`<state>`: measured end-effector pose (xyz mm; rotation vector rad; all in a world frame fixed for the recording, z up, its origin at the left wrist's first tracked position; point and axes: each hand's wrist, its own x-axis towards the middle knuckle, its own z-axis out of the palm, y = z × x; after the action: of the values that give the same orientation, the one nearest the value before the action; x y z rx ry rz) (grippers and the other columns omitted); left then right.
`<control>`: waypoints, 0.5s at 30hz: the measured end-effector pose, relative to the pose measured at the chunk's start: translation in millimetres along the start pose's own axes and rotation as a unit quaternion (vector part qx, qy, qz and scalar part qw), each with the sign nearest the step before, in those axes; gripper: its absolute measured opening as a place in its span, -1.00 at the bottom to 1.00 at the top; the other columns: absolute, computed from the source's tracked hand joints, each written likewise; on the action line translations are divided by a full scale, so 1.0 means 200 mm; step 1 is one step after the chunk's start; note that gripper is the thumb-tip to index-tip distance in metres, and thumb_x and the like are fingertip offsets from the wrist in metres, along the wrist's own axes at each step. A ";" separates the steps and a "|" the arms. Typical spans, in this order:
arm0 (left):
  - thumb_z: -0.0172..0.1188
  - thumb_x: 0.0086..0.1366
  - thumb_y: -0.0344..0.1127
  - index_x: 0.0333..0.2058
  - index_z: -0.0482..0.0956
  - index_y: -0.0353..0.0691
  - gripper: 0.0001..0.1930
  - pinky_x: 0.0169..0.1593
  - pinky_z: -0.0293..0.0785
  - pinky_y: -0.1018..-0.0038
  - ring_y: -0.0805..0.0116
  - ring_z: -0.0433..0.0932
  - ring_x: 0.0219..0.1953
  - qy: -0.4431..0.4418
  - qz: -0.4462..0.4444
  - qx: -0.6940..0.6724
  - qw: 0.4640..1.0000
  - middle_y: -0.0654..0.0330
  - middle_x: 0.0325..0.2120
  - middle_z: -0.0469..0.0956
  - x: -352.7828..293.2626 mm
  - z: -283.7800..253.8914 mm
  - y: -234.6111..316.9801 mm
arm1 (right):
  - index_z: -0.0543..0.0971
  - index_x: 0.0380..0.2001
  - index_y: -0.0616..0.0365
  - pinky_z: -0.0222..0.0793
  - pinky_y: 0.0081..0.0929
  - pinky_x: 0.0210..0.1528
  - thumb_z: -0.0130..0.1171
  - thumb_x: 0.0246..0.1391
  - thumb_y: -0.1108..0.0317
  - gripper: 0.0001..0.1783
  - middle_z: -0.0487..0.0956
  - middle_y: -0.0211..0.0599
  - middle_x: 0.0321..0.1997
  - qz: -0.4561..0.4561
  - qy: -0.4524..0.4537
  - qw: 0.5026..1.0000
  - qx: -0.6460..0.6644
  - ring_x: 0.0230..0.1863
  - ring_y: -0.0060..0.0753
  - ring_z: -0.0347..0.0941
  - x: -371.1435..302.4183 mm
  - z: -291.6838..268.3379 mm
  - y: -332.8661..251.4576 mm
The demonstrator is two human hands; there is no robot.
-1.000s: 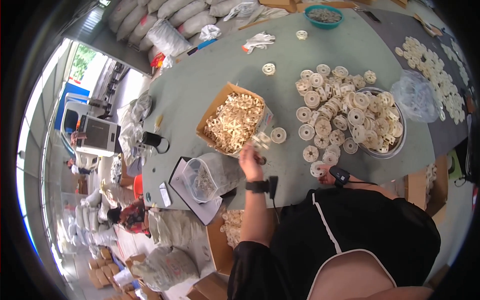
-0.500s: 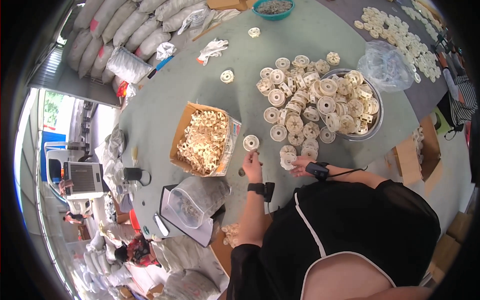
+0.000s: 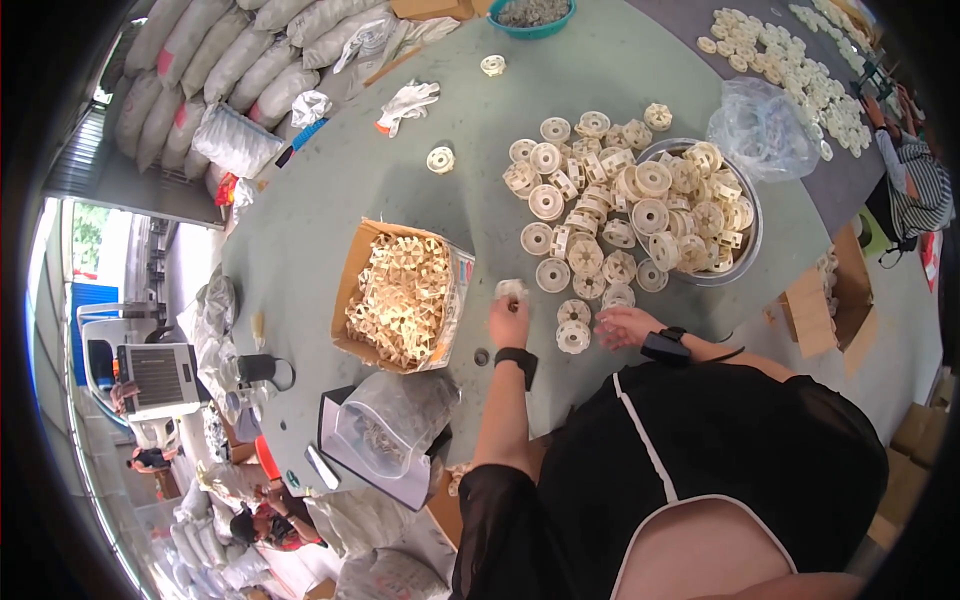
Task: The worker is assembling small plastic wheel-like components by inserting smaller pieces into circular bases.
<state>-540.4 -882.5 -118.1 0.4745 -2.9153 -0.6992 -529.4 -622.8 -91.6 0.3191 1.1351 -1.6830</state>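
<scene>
My left hand is closed around a cream plastic wheel over the green table, right of a cardboard box. Its fingers partly cover the wheel. My right hand is open, fingers stretched out, just right of a short row of cream wheels lying flat near the table's front edge. Beyond it spreads a heap of such wheels. More of them fill a round metal bowl. The cardboard box holds many small cream angular plastic pieces.
A clear plastic tub lies tilted by the box. Two lone wheels, a white glove, a teal basin and a clear plastic bag are farther back. An open carton stands off the table's right side.
My left hand has moved forward onto the wheel it was touching and closed on it. My right hand has drawn back a little from the row of wheels.
</scene>
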 end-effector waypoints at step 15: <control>0.19 -0.05 -0.14 -0.32 0.49 -0.27 -0.64 -0.38 0.35 0.46 0.24 0.41 -0.48 -0.068 0.011 -0.320 0.945 0.09 -0.52 0.41 -0.76 -0.28 0.23 | 0.30 -0.16 0.21 0.46 -0.53 -0.46 0.04 -0.06 0.30 -0.62 0.43 -0.26 -0.25 -0.091 0.099 0.981 -0.142 -0.35 -0.43 0.45 -0.18 0.33 0.17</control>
<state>-400.9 -817.5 -52.4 0.3191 -2.5715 -1.6399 -464.3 -653.9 -51.7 0.2088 1.5743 -1.6434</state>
